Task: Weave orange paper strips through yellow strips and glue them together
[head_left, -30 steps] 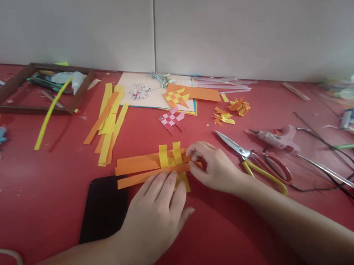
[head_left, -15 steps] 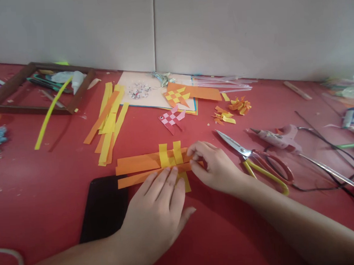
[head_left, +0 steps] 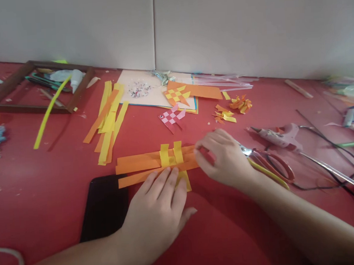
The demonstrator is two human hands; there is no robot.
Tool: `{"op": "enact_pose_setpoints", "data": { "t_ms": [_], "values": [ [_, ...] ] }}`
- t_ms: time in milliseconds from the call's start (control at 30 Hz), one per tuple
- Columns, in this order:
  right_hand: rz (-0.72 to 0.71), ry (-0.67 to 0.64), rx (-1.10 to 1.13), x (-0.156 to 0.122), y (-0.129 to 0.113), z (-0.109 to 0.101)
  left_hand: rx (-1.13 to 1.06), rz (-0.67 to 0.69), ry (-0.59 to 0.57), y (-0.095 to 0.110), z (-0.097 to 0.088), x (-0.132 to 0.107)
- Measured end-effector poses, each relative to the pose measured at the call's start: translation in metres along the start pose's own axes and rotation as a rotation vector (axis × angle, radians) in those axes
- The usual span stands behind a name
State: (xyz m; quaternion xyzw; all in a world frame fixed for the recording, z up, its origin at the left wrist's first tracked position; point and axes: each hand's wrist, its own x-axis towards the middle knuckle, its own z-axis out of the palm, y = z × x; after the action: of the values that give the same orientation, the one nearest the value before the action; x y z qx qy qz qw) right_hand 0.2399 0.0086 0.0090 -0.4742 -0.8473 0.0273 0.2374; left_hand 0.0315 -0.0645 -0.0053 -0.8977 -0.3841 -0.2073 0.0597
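Orange paper strips (head_left: 138,162) lie side by side on the red table, crossed by short yellow paper strips (head_left: 164,155) whose upper ends stick up. My left hand (head_left: 159,201) lies flat over the lower orange strip and the yellow tails, fingers extended and pressing them down. At the right end of the orange strips, my right hand (head_left: 226,157) has its fingers curled, thumb and forefinger closed around a strip's end; the exact pinch is partly hidden. A black phone (head_left: 105,209) rests left of my left hand, under the strips' left end.
Scissors (head_left: 269,167) and a pink glue gun (head_left: 281,137) lie to the right. Loose strips (head_left: 107,124) are piled at left, near a wooden frame (head_left: 73,103). A pink woven paper fish (head_left: 171,117), an orange-yellow one (head_left: 176,96) and paper scraps (head_left: 240,104) lie farther back.
My right hand has moved right and slightly up along the orange strips, now covering the scissor blades. My left hand stays in place on the strips.
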Motion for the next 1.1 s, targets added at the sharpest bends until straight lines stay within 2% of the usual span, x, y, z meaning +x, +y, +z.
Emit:
{"op": "enact_pose_setpoints", "data": {
  "t_ms": [67, 100, 133, 300, 400, 600, 767, 1100],
  "values": [
    [0.003, 0.101, -0.038, 0.003, 0.006, -0.005, -0.003, 0.005, -0.002, 0.0, 0.0, 0.0],
    [0.018, 0.112, -0.032, 0.004, 0.008, -0.007, -0.004, 0.008, -0.002, 0.0, 0.0, 0.0],
    [0.027, 0.086, -0.011, 0.005, 0.011, -0.009, -0.005, 0.011, -0.006, 0.0, 0.0, 0.0],
    [0.035, -0.227, 0.142, 0.004, 0.022, -0.011, -0.009, 0.006, -0.018, 0.0, -0.002, 0.0],
    [0.001, -0.288, 0.186, 0.003, 0.024, -0.009, -0.013, 0.002, -0.011, 0.0, -0.004, 0.001],
    [-0.171, -0.241, 0.294, 0.005, 0.011, -0.004, -0.048, 0.053, 0.037, 0.004, -0.008, 0.002],
    [-0.409, -0.192, 0.388, 0.001, 0.002, 0.001, -0.055, 0.032, 0.045, 0.005, -0.006, 0.001],
    [-0.41, -0.249, 0.404, -0.004, -0.004, 0.004, -0.058, 0.015, 0.048, 0.005, -0.006, 0.001]
  ]
}}
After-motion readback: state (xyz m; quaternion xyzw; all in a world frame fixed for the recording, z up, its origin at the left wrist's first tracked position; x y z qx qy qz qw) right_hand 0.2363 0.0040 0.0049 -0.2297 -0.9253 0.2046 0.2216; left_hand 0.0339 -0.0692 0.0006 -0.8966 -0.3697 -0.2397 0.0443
